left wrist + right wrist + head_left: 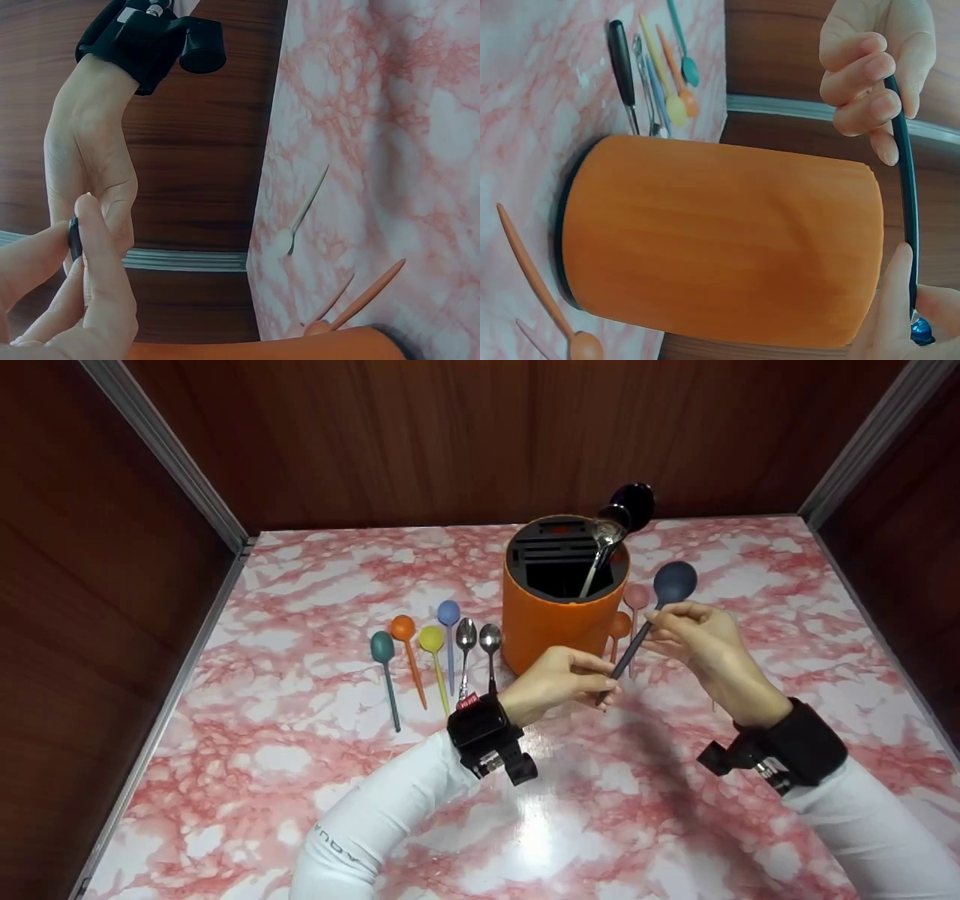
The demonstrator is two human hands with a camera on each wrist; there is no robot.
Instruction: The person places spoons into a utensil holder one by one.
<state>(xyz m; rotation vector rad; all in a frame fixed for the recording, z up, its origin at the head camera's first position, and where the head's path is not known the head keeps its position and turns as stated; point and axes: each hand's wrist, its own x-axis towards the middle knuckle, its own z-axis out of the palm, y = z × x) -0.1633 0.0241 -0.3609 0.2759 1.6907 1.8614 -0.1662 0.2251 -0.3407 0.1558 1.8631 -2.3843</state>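
Pinches the handle end of a dark spoon (637,646) with the left hand (559,684), thumb against fingers, just below the centre of the head view; pinches the same spoon near its bowl with the right hand (705,652), right of centre; holds it aslant and clear of the table (225,750), bowl toward the upper right, bare handle between both grips, probably to govern the tilt from each end and to bear the bowl's weight close to the fingers; has an orange holder (559,637) upright just beyond, near the centre, seemingly set there for easy reach by either hand; shows in its wide opening a metal utensil (608,534), leaning with dark bowls (635,506) toward the upper right, likely for want of a snug fit; has left of the holder a teal spoon (382,646), an orange spoon (403,628), a yellow spoon (432,638), a blue spoon (448,613) and two metal spoons (466,637), laid bowls away, perhaps for ready grasping by the handles; has a pink spoon (636,596) just right of the holder.
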